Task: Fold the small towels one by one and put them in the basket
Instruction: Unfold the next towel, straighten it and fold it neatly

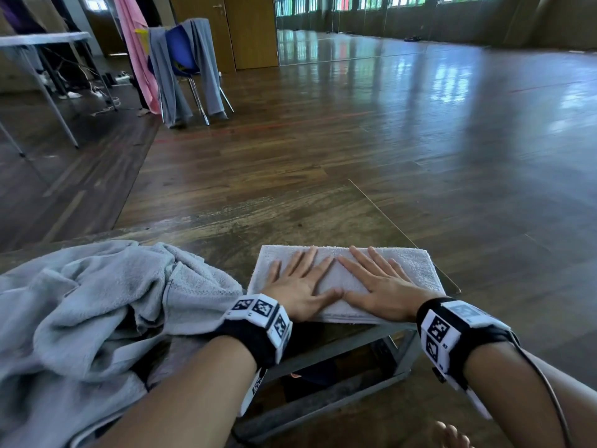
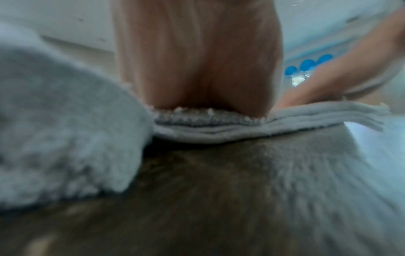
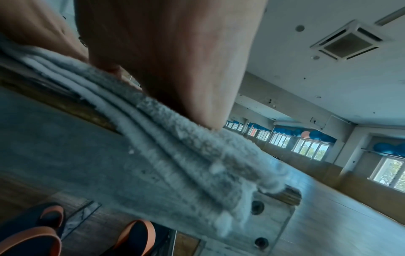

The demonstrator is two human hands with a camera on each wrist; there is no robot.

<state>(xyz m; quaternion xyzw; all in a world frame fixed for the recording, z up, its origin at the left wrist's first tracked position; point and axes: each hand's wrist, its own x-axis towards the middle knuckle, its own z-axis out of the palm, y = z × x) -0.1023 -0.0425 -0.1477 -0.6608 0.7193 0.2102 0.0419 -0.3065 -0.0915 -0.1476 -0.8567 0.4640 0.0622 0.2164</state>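
- Where the wide wooden floor (image 1: 387, 124) fills most of the head view, a low wooden bench (image 1: 226, 234) sits in front of the person, carrying the towels.
- On the bench's left half lies a crumpled heap of grey towels (image 1: 97, 302), just beside the folded one.
- On the right end of the bench rests a folded towel (image 1: 410, 263), a flat grey rectangle several layers thick.
- Left hand (image 1: 300, 286) lies palm down on the folded towel, fingers straight and spread, gripping nothing.
- Right hand (image 1: 374, 282) lies flat beside it in the same way, fingers extended; the two thumbs and the two forefingers nearly meet.
- No basket shows in any view.
- Only the left wrist view, which is blurred, shows the towel's stacked edges under the palm (image 2: 197, 69).
- Only the right wrist view shows orange-and-black sandals (image 3: 32, 230) under the bench, a ceiling vent (image 3: 348, 41) and blue balls (image 3: 317, 135) above the windows.
- Only the head view shows a blue chair (image 1: 181, 53) draped with grey cloth far off.
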